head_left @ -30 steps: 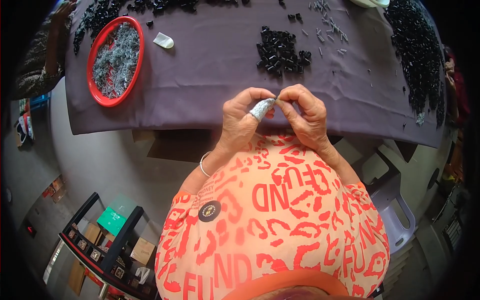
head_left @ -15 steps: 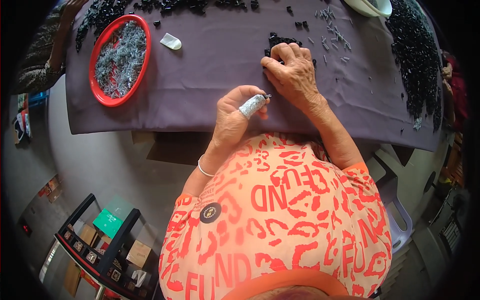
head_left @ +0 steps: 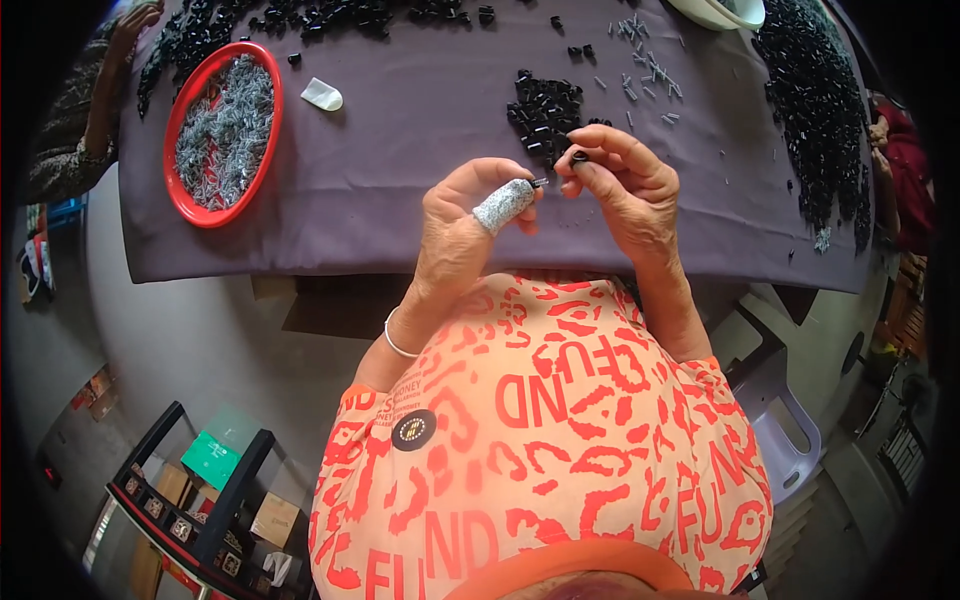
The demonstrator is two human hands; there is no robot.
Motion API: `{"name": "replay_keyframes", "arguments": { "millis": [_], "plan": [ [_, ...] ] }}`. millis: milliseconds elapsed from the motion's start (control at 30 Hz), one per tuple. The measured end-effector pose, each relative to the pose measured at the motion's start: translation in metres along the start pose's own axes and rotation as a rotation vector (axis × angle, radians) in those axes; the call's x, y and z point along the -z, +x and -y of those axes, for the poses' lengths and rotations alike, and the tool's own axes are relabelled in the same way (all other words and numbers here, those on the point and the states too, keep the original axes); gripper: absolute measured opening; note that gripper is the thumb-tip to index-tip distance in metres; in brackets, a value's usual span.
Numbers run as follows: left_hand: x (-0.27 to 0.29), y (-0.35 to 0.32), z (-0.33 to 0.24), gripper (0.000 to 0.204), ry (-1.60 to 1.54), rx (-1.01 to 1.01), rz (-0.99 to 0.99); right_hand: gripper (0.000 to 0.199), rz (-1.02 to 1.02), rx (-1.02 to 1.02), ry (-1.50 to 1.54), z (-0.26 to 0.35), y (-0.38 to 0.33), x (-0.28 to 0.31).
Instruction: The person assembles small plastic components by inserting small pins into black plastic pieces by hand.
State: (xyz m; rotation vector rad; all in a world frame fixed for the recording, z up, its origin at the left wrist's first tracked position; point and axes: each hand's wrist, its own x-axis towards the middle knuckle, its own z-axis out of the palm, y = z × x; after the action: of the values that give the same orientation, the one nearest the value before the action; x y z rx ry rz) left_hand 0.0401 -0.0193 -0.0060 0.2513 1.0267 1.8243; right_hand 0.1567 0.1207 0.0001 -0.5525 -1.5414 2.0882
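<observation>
My left hand (head_left: 450, 225) is closed in a pinch on a small black plastic part with a thin metal spring (head_left: 540, 183) sticking out of its end. A speckled grey-white cover (head_left: 503, 206) wraps the thumb of that hand. Just to its right, my right hand (head_left: 643, 205) pinches a small black plastic cap (head_left: 579, 157) between thumb and index finger. The two held pieces are close together but apart. Beyond my hands lies a heap of shiny black plastic parts (head_left: 543, 108). Loose grey springs (head_left: 655, 75) are scattered to its right.
A red oval basket (head_left: 277, 115) full of grey springs stands at the left, near a white finger cover (head_left: 321, 95). More black parts (head_left: 330, 18) line the far edge; a large heap (head_left: 815, 120) fills the right. A pale bowl (head_left: 735, 14) stands far right. Other people sit on both sides.
My right hand has come back from the black heap toward my left hand, now with a black cap between its fingers. My left hand keeps its pinch.
</observation>
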Motion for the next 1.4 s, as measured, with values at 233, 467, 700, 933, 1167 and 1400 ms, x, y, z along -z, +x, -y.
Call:
{"name": "replay_keyframes", "arguments": {
  "millis": [233, 467, 700, 933, 1167, 1400],
  "plan": [
    [-0.008, 0.000, 0.001, 0.015, 0.048, 0.001, 0.026, 0.023, 0.002, 0.020, -0.014, -0.003, -0.011, 0.014],
    [-0.016, -0.001, -0.002, 0.016, 0.231, -0.042, 0.075, 0.022, 0.072, 0.304, -0.498, 0.021, -0.021, 0.016],
    [-0.024, -0.006, -0.002, 0.015, 0.351, -0.059, 0.070, 0.023, 0.080, 0.372, -0.568, 0.022, -0.030, 0.017],
    [-0.019, -0.010, 0.000, 0.017, 0.446, -0.098, 0.089, 0.023, 0.054, 0.395, -0.585, 0.020, -0.033, 0.012],
    [-0.019, -0.013, 0.001, 0.016, 0.493, -0.110, 0.081, 0.019, 0.011, 0.410, -0.585, 0.018, -0.032, 0.002],
    [-0.018, -0.018, 0.002, 0.017, 0.468, -0.075, 0.051, 0.024, 0.076, 0.352, -0.576, 0.015, -0.035, 0.002]
  ]
}}
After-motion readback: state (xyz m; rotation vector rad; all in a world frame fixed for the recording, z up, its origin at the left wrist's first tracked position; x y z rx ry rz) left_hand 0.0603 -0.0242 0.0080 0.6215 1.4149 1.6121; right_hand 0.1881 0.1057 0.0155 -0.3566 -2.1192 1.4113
